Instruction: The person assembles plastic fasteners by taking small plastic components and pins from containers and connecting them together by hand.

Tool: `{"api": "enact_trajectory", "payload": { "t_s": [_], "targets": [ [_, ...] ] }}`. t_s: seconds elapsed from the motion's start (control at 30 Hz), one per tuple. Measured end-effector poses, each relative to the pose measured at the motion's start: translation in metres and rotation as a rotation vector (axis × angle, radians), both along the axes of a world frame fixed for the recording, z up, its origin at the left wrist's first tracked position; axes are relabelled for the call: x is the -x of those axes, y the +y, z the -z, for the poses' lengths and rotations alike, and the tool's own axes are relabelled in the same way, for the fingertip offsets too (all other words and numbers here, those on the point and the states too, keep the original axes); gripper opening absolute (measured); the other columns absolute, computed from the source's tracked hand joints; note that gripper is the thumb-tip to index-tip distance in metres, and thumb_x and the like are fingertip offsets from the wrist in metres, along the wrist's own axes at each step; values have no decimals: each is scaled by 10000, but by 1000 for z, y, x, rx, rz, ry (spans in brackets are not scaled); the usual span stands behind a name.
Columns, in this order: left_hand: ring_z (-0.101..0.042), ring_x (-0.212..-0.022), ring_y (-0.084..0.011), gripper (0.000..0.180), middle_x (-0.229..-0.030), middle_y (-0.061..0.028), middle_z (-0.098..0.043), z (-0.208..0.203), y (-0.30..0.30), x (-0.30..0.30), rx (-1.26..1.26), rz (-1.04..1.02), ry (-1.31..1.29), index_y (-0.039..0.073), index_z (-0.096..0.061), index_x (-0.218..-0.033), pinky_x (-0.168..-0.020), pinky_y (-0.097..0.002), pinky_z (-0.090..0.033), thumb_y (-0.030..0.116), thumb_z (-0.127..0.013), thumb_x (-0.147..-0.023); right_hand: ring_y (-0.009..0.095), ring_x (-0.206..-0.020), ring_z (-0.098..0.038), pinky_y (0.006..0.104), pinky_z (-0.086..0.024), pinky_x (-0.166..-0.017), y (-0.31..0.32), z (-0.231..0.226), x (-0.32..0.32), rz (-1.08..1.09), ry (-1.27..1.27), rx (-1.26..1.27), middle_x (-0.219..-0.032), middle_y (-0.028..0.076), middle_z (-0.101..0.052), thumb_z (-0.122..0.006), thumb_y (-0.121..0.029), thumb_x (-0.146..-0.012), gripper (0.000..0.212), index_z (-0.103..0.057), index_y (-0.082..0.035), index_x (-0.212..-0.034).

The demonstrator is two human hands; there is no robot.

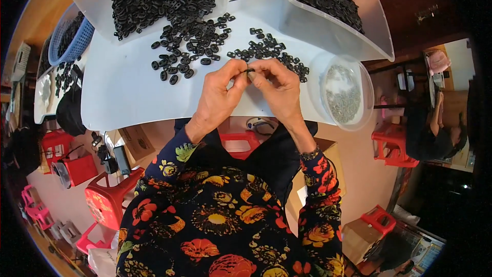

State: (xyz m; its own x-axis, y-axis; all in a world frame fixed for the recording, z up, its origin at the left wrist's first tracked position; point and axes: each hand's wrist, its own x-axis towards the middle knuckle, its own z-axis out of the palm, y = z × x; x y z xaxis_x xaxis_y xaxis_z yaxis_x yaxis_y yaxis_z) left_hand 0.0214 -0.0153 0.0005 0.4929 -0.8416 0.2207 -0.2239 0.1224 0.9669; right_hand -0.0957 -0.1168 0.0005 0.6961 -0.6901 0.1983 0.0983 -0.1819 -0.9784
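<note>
Close together over the table's near edge, my left hand [221,88] and my right hand [277,86] pinch a small black plastic part [249,70] between thumbs and fingertips. Most of that part is hidden by the fingers. Beyond my left hand lies a loose spread of black oval pieces with holes [192,46]. Smaller black pieces [269,51] are scattered just past my right hand. To the right, a round clear tub [366,100] holds many tiny silvery metal pieces [342,95].
Two translucent bins, one at the back left [221,0] and one at the back right [328,25], hold heaps of black parts on the white table [123,92]. A blue basket [77,38] stands far left. Red stools [105,200] are on the floor; another person [435,133] sits at right.
</note>
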Motion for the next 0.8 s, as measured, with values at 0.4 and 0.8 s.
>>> {"api": "enact_trajectory", "payload": {
  "t_s": [0.4,0.8],
  "targets": [
    [-589,-835,-166,154,-917,-74,-610,11,2,-18,48,447,1104,10,-563,-1049,-706,-281,-449,106,-530,-933,111,-685,-598,243,-500,-659,-2,-5,1,-159,-121,-131,-808,48,-620,-609,6,-870,73,-621,30,-938],
    [-579,-802,-143,139,-913,-65,-619,11,0,-6,101,288,1001,-1,-601,-1014,-740,-275,-457,73,-578,-899,69,-737,-573,209,-475,-678,5,-11,4,-50,-111,-163,-802,26,-615,-627,15,-859,64,-627,17,-923]
  ]
}}
